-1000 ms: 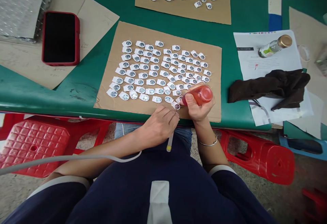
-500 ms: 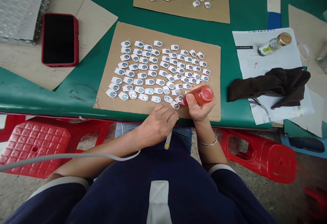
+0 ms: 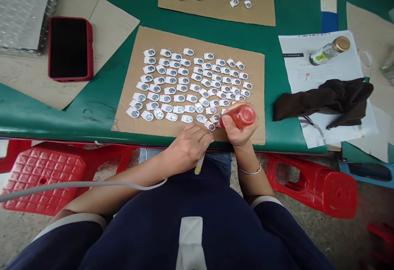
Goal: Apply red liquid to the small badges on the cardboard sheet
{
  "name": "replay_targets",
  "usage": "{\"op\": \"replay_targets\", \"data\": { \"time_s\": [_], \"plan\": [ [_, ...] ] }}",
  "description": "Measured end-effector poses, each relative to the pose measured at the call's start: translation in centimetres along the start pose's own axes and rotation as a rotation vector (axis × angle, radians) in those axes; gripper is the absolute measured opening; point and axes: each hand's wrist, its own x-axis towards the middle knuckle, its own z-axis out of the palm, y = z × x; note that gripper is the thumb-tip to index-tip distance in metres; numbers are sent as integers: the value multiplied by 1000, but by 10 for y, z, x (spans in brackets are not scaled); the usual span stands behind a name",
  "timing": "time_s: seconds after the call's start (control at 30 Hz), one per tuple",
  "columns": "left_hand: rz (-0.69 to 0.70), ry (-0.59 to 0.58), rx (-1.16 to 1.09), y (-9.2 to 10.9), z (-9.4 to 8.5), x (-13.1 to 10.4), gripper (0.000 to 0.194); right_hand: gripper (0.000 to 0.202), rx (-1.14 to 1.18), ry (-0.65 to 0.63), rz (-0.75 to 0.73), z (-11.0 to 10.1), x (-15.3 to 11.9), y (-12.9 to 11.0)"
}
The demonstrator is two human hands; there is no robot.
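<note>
My right hand [image 3: 238,130] is wrapped round a red squeeze bottle [image 3: 244,115], its tip tilted down-left at a small round silver piece with a white tab [image 3: 210,126]. Just left of it, my left hand [image 3: 191,145] is closed at the near edge of a cardboard sheet [image 3: 126,122]; its fingertips are by that piece, and what they pinch is too small to make out. A thin strip with a yellow end [image 3: 198,169] hangs below this hand. Rows of similar silver pieces [image 3: 171,117] lie on the cardboard.
A second cardboard sheet [image 3: 215,15] with more pieces lies farther back. At left are a red-cased phone [image 3: 70,48] and bubble wrap [image 3: 18,19]. At right, a glass bottle [image 3: 331,51] and dark cloth [image 3: 323,101] rest on papers. Red stools [image 3: 335,192] flank my body.
The camera view has shifted slightly. The yellow-ended strip has swung a little left. Both hands keep nearly the same place and grip.
</note>
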Motion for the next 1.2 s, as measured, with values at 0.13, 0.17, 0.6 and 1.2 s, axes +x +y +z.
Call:
{"op": "replay_targets", "data": {
  "time_s": [0.13,0.17,0.6,1.2],
  "plan": [
    [-1,-7,-16,-2,0,2,11,20,19,7,-112,0,4,-4],
    [-2,-11,-24,-3,-1,4,10,22,19,3,-134,0,5,-6],
    [-391,-340,-513,-46,-41,60,14,36,-101,115,-56,-11,-16,-17],
    [-411,-436,-665,-64,-39,60,11,22,-55,341,-70,1,-22,-17]
  ]
}}
